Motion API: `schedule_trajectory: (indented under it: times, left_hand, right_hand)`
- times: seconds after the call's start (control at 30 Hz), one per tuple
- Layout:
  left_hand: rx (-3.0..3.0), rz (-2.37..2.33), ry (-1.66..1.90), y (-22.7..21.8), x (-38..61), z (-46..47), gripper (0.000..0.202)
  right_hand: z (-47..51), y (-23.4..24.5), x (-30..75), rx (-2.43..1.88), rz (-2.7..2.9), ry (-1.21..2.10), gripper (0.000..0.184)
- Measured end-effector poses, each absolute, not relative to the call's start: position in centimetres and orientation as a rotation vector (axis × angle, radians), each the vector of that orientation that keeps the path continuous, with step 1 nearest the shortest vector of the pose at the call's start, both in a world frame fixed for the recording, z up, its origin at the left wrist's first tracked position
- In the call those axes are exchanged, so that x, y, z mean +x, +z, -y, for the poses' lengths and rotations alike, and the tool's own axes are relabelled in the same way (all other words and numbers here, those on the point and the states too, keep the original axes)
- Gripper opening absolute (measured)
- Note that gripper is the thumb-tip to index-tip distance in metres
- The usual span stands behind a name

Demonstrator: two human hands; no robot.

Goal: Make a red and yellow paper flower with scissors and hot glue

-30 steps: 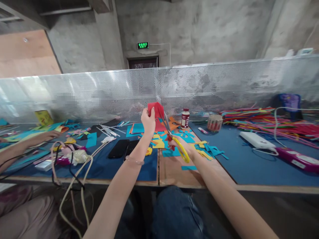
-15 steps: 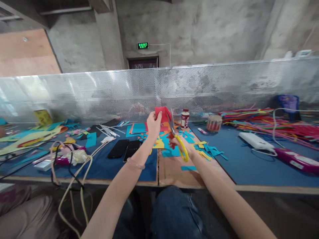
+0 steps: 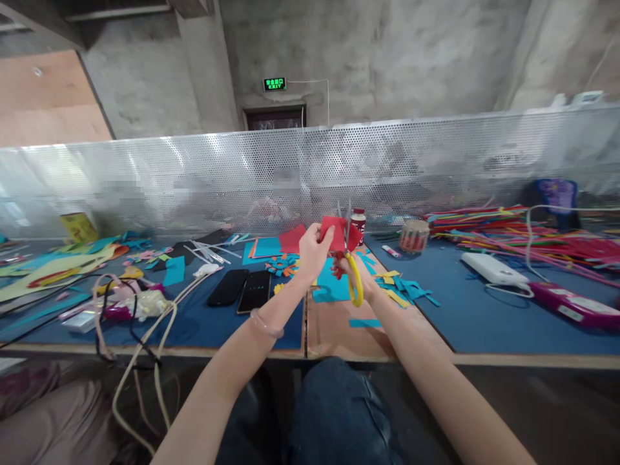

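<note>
My left hand point(image 3: 312, 251) pinches a folded red paper point(image 3: 335, 234) and holds it up above the table. My right hand point(image 3: 357, 278) grips scissors with yellow and red handles point(image 3: 351, 274); their blades point up and cut into the red paper at its right side. Below the hands lie blue, yellow and orange paper scraps point(image 3: 334, 287) on the bare wooden strip of the table point(image 3: 339, 332).
Two dark phones point(image 3: 239, 289) lie left of my hands. A small bottle point(image 3: 359, 223) and a round tub point(image 3: 414, 236) stand behind. Coloured sticks point(image 3: 523, 236), a white power bank point(image 3: 491, 268) and a pink case point(image 3: 576, 309) lie right. Cables point(image 3: 140, 323) hang off the left edge. A perforated metal screen point(image 3: 436, 168) backs the table.
Both hands have drifted right and lower with the paper and scissors. The scissors have turned more upright into the paper. A neighbour's forearm at the far left has left the view.
</note>
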State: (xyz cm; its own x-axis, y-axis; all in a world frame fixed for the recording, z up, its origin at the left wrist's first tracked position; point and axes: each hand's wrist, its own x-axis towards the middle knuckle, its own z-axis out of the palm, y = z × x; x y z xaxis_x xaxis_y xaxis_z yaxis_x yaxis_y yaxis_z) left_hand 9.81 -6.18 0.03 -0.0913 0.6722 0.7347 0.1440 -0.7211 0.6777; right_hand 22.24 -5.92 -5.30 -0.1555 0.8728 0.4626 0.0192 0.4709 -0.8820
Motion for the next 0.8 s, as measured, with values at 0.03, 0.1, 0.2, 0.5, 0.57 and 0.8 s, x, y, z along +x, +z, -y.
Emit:
schedule_trajectory:
  times: [0.03, 0.1, 0.2, 0.5, 0.57, 0.8]
  left_hand:
    - [1.804, -0.88, 1.86, -0.01, 9.83, 6.18, 0.027]
    - [1.799, -0.867, 1.843, -0.04, 9.87, 6.22, 0.028]
    - [1.798, -0.84, 1.817, -0.07, 9.96, 6.36, 0.028]
    - [1.838, -0.882, 1.796, -0.07, 10.2, 6.86, 0.028]
    - [1.841, -0.87, 1.795, -0.08, 10.24, 6.94, 0.028]
    - [1.835, -0.846, 1.798, -0.05, 10.3, 7.15, 0.027]
  right_hand:
    - [5.94, -5.29, 22.23, -0.803, 1.543, 0.904, 0.015]
    - [5.92, -5.27, 22.21, -0.803, 1.535, 0.889, 0.015]
    - [5.74, -5.33, 22.2, -0.803, 1.53, 0.867, 0.016]
    - [5.28, -5.58, 22.33, -0.834, 1.492, 0.817, 0.016]
    - [5.39, -5.54, 22.35, -0.842, 1.483, 0.815, 0.015]
    - [5.4, -5.51, 22.3, -0.853, 1.467, 0.81, 0.016]
